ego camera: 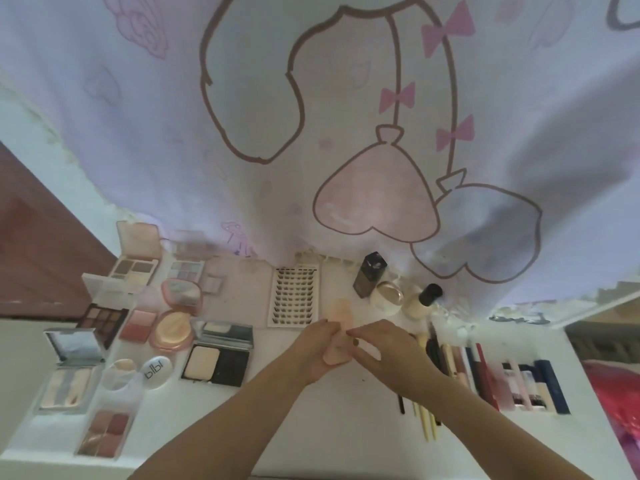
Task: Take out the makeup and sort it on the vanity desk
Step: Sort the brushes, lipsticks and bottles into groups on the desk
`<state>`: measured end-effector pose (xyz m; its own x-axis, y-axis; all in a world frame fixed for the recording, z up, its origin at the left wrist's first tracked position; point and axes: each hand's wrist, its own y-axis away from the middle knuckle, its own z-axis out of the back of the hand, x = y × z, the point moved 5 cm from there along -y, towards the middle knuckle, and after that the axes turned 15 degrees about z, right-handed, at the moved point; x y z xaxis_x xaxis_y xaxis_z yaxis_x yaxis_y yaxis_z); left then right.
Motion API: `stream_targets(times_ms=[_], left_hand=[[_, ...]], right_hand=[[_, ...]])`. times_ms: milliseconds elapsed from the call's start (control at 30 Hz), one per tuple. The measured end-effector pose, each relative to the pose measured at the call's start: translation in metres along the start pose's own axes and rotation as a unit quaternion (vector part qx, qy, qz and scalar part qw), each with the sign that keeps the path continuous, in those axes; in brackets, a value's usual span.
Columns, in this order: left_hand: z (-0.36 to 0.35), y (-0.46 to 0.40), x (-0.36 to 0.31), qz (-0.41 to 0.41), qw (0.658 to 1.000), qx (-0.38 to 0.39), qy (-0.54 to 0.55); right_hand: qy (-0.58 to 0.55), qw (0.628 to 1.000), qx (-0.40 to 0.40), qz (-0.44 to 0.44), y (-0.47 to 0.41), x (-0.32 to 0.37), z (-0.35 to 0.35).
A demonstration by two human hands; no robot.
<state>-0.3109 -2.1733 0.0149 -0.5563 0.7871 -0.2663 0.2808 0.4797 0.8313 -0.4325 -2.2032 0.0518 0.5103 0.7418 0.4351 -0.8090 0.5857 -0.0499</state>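
Observation:
A pale pink compact case [341, 311] is held over the middle of the white vanity desk [304, 420]. My left hand [317, 351] grips its lower part from the left. My right hand [381, 348] pinches it from the right with curled fingers. The case's middle is hidden behind my fingers. Open eyeshadow and powder palettes [218, 355] lie sorted on the left. A false-lash tray [294, 296] lies just behind my hands.
Foundation bottles [370, 273] and a round jar [386, 297] stand at the back right. Brushes and pencils [440, 362] lie in a row on the right, with lip-product tubes [530, 386] beyond them. A printed curtain [311, 133] hangs behind the desk. A red bag [620, 403] sits at the far right.

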Motion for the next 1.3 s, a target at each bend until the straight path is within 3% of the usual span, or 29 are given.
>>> stream_targets(times_ms=[67,167,300,400,600,800,933,1033,1133,1300], left_hand=[[0.013,0.014,-0.001,-0.078,0.987,-0.056,-0.128],[0.021,0.042,0.0,-0.178,0.916,-0.119,-0.338],[0.044,0.07,0.002,-0.272,0.799,-0.215,-0.49],[0.064,0.088,0.01,-0.233,0.866,-0.17,-0.409],[0.107,0.127,0.026,-0.165,0.921,-0.083,-0.343],[0.153,0.149,0.062,-0.101,0.947,-0.015,-0.304],[0.176,0.156,0.075,-0.093,0.959,-0.01,-0.268],[0.199,0.157,0.078,-0.108,0.955,-0.083,-0.263],[0.23,0.151,0.078,-0.114,0.921,-0.239,-0.285],[0.245,0.134,0.072,-0.128,0.869,-0.358,-0.317]], right_hand=[[-0.075,0.992,-0.034,-0.092,-0.009,-0.004,0.015],[-0.221,0.951,-0.021,-0.213,-0.031,0.002,0.023],[-0.205,0.954,0.087,-0.198,-0.053,0.037,0.009],[-0.31,0.931,0.093,-0.17,-0.059,0.066,-0.004],[-0.294,0.944,0.144,-0.053,-0.055,0.112,-0.014],[-0.436,0.889,0.135,-0.04,-0.046,0.149,-0.035],[-0.431,0.888,0.152,-0.035,-0.046,0.164,-0.058],[-0.441,0.885,0.112,-0.103,-0.047,0.157,-0.074],[-0.416,0.885,0.094,-0.187,-0.043,0.148,-0.095],[-0.369,0.887,0.08,-0.266,-0.048,0.162,-0.148]])
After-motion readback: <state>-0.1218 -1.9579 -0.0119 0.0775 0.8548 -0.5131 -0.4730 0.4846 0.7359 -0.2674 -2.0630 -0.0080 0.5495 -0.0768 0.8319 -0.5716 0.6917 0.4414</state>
